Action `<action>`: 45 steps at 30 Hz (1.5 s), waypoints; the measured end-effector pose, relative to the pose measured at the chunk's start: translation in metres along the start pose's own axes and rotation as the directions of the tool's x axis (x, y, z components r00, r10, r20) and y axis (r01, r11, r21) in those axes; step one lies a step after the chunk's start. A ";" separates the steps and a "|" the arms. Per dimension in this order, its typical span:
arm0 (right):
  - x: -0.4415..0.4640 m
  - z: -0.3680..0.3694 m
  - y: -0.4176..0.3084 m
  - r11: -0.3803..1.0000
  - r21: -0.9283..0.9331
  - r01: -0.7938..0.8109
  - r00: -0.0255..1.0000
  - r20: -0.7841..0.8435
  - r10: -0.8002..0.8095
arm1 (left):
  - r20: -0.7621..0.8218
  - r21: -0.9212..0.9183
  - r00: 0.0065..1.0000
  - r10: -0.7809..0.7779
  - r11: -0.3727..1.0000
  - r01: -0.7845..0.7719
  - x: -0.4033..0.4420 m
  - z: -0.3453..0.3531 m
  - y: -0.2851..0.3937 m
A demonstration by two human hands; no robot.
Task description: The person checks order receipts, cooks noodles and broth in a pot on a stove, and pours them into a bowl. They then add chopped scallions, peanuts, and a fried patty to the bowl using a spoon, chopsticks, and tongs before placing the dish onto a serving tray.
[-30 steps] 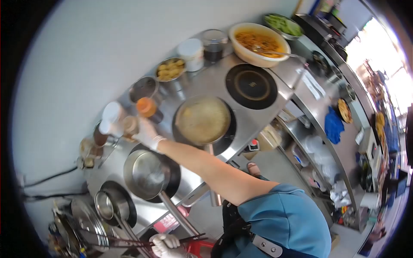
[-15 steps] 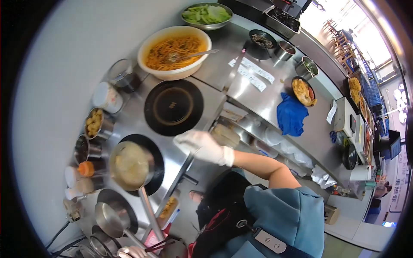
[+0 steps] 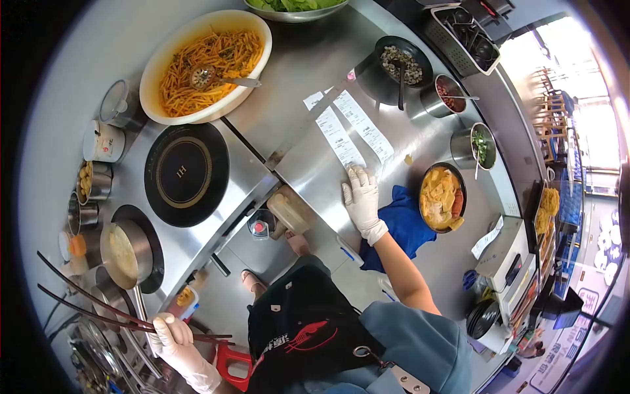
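My left hand (image 3: 172, 338), white-gloved, is closed around a pair of long dark chopsticks (image 3: 98, 314) that point to the upper left. Close beside it is the metal handle of a pot (image 3: 126, 255) with pale liquid, standing on a black burner. My right hand (image 3: 362, 200), also gloved, lies palm down on the steel counter, fingers stretched. Its fingertips touch or cover the lower end of a printed paper slip (image 3: 339, 139). A second slip (image 3: 363, 126) lies alongside. A blue cloth (image 3: 397, 226) is next to my right wrist, with a black bowl of yellow food (image 3: 441, 200) beside it.
A black induction plate (image 3: 187, 174) and a large bowl of orange noodle-like strips (image 3: 149, 82) are at the upper left. Two metal pots, one with chopped greens (image 3: 482, 146), and a black pan (image 3: 423, 56) line the far side. A red stool (image 3: 231, 364) stands below.
My right hand has moved from the stove's edge to the paper slips on the counter. My left hand with the chopsticks has come further into view. The camera view has turned.
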State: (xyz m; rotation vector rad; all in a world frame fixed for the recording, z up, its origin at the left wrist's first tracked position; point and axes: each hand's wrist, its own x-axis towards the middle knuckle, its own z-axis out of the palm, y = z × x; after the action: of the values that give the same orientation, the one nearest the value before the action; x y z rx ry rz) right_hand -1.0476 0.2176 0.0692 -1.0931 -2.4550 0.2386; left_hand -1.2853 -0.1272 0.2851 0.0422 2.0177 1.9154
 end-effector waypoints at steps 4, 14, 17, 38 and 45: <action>-0.006 0.009 0.012 1.000 0.024 -0.008 1.000 0.006 0.007 | 0.016 0.013 1.000 0.014 1.000 -0.014 -0.012 0.030 0.002; -0.007 0.012 0.013 1.000 0.018 0.003 1.000 -0.011 -0.003 | -0.039 0.065 0.999 -0.010 0.998 0.013 -0.025 0.054 0.001; -0.007 0.011 0.012 0.998 0.057 0.008 0.999 -0.034 -0.006 | -0.041 0.069 0.999 0.003 0.998 0.000 -0.027 0.055 0.000; 0.001 -0.017 0.059 0.720 0.405 -0.564 0.575 -0.433 0.694 | 0.063 0.037 0.998 -0.032 0.999 0.030 -0.025 0.055 -0.007; 0.042 -0.011 0.104 0.876 -0.136 -0.463 0.845 -0.368 0.389 | -0.038 0.016 0.994 -0.105 0.994 0.105 -0.031 0.053 -0.010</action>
State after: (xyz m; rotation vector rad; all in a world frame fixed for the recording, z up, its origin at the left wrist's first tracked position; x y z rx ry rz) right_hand -0.9990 0.3186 0.0584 -1.6332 -1.9458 -0.0868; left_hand -1.2399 -0.0855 0.2817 -0.0934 2.0191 1.8460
